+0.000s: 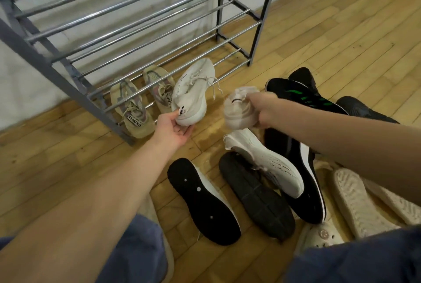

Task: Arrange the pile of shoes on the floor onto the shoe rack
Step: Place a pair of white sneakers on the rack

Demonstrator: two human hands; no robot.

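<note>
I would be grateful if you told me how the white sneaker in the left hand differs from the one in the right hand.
The left hand holds its white sneaker at the heel, toe resting over the shoe rack bottom rails; the right hand grips the other white sneaker in the air, off the rack. The first shows its laces and upper sharply; the second is blurred. Both are white and look like a pair.

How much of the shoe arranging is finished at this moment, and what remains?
Done: one beige pair sits on the shoe rack, on its lowest tier. In hand: the left hand holds a white sneaker by the heel at the rack, and the right hand grips its blurred mate. Left: the floor pile, black shoes, a white one and cream clogs.
</note>
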